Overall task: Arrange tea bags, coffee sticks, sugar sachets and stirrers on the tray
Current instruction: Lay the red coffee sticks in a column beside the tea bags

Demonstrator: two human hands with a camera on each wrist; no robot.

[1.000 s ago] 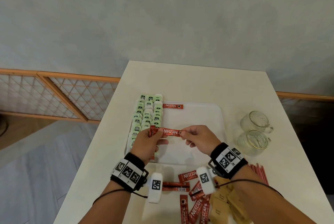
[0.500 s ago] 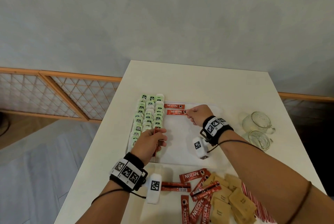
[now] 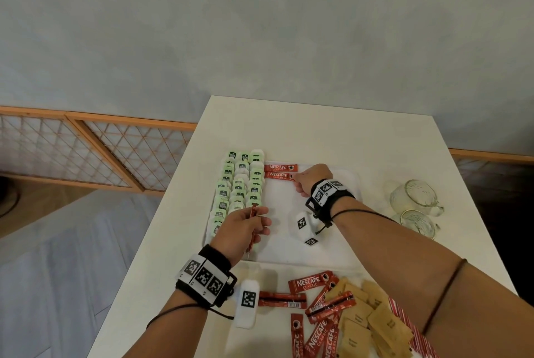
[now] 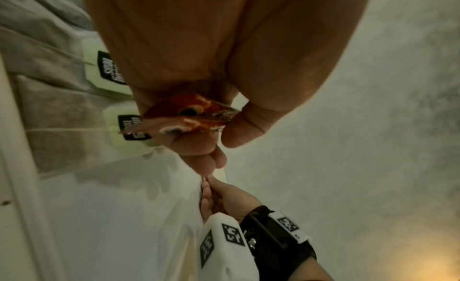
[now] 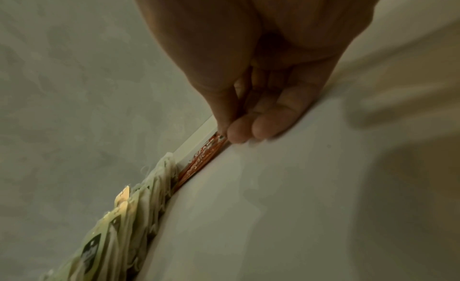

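A white tray [image 3: 326, 245] holds columns of green tea bags [image 3: 239, 187] along its left side. Two red coffee sticks lie side by side at its far end, the first [image 3: 280, 167] behind the second [image 3: 278, 175]. My right hand [image 3: 297, 181] pinches the right end of the second stick [image 5: 204, 159], which lies flat on the tray. My left hand [image 3: 258, 220] hovers over the tray's near left and grips more red coffee sticks [image 4: 191, 116], held on end [image 3: 253, 213].
Loose coffee sticks [image 3: 310, 285], brown sugar sachets [image 3: 364, 320] and red-striped stirrers [image 3: 410, 326] lie on the table in front of the tray. Two glass cups [image 3: 416, 198] stand right of the tray. The table's left edge is close to the tea bags.
The left hand let go of the stick both hands held. The right hand carried it to the tray's far end, beside the first stick. The left hand stayed put.
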